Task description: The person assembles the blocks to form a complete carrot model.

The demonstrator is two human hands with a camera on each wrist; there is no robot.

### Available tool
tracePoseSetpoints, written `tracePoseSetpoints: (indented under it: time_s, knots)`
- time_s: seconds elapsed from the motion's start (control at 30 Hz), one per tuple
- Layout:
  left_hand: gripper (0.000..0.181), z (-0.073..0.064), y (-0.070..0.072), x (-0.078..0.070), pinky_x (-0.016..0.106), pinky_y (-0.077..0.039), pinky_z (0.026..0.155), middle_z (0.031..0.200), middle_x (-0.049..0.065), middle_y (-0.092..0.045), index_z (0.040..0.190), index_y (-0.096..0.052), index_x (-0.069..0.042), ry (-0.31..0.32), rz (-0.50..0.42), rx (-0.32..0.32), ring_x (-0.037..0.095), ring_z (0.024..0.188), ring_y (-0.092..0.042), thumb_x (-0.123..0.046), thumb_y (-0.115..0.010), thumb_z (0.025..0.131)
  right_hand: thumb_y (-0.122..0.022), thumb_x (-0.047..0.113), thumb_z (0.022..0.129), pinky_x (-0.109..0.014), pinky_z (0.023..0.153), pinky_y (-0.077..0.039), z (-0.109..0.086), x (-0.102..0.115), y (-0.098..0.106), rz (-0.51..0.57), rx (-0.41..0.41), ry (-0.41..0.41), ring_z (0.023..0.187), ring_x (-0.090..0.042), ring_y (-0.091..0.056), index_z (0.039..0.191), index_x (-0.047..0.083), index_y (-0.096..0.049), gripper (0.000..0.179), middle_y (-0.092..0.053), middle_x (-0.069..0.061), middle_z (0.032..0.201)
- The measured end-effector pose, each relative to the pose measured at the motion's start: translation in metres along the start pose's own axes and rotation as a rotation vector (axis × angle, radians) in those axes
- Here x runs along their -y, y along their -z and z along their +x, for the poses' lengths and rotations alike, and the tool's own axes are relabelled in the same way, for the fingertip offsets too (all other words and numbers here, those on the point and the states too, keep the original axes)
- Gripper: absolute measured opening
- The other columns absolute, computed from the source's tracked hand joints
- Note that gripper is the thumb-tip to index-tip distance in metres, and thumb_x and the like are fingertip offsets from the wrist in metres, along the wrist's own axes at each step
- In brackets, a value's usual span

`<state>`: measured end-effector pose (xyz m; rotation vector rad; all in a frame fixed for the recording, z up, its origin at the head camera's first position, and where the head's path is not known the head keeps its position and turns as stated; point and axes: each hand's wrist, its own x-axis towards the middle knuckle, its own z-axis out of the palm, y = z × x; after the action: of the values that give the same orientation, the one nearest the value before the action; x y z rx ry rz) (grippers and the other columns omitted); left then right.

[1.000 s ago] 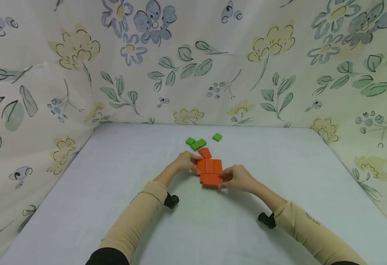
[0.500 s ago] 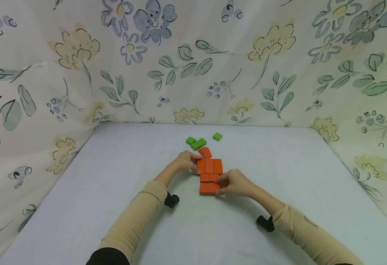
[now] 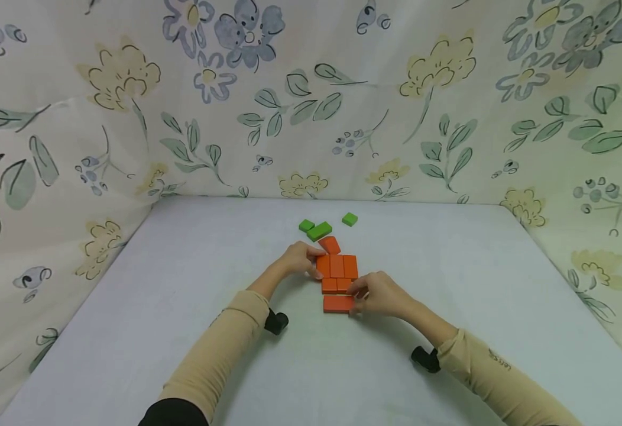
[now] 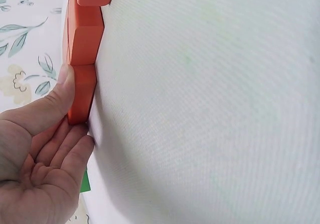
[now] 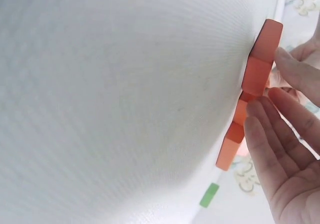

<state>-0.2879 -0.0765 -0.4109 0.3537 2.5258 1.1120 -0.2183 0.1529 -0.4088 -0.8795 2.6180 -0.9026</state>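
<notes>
Several orange-red blocks form a flat stack of rows in the head view. Three upright blocks (image 3: 336, 266) stand side by side, with two smaller blocks (image 3: 329, 286) in the row nearer me. At the left end of the upper row, my left hand (image 3: 297, 258) pinches the outer block (image 4: 82, 93) between thumb and fingers. A long orange block (image 3: 337, 304) lies in front, a narrow gap parting it from the small pair. Its right end is between the thumb and fingers of my right hand (image 3: 381, 294). A slanted orange block (image 3: 329, 245) lies beyond the upper row.
Behind the orange blocks are two green blocks (image 3: 319, 231) close together and a third green block (image 3: 349, 219) farther right. The white-covered table (image 3: 210, 248) meets a floral cloth (image 3: 290, 148) at its back and sides.
The right hand has brought the long block from over the small pair down toward me, uncovering them, then shifted it slightly right. The left hand has stayed in place.
</notes>
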Motion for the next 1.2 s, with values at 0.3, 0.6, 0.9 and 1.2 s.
tracePoseSetpoints:
  time_s: [0.3,0.6,0.9,1.2]
  knots:
    - [0.059,0.0011,0.0001,-0.0004,0.027,-0.041,0.083,0.138,0.012,-0.055,0.130,-0.063,-0.008,0.004,0.012,0.003,0.016,0.095,-0.045,-0.005,-0.083,0.074,-0.082,0.007,0.075,-0.022,0.069,-0.051,-0.0008,0.0055,0.0011,-0.049,-0.016,0.034,0.078,-0.012,-0.061,0.091,0.002,-0.075,0.018,-0.071,-0.002,0.087]
    - [0.059,0.0002,-0.0003,-0.0006,0.038,-0.039,0.101,0.139,0.011,-0.054,0.130,-0.063,-0.009,0.010,0.008,0.001,0.018,0.111,-0.048,-0.005,-0.082,0.075,-0.082,0.009,0.075,-0.023,0.069,-0.050,0.0023,0.0047,-0.0003,-0.074,-0.034,0.011,0.078,-0.013,-0.060,0.090,0.003,-0.076,0.017,-0.069,-0.003,0.088]
    - [0.058,0.0013,-0.0012,0.0003,0.032,-0.042,0.092,0.138,0.012,-0.055,0.129,-0.064,-0.008,0.010,-0.002,-0.004,0.016,0.100,-0.047,-0.004,-0.083,0.074,-0.082,0.008,0.076,-0.023,0.068,-0.049,0.0047,0.0058,-0.0010,-0.125,-0.052,0.016,0.076,-0.012,-0.057,0.090,0.002,-0.077,0.017,-0.069,-0.003,0.087]
    - [0.058,-0.0001,-0.0013,-0.0004,0.028,-0.041,0.087,0.138,0.011,-0.055,0.129,-0.063,-0.008,0.023,-0.028,-0.006,0.015,0.099,-0.045,-0.003,-0.082,0.075,-0.082,0.009,0.075,-0.022,0.066,-0.048,0.0059,0.0065,-0.0006,-0.143,-0.060,0.018,0.074,-0.011,-0.055,0.091,0.002,-0.077,0.018,-0.069,-0.001,0.085]
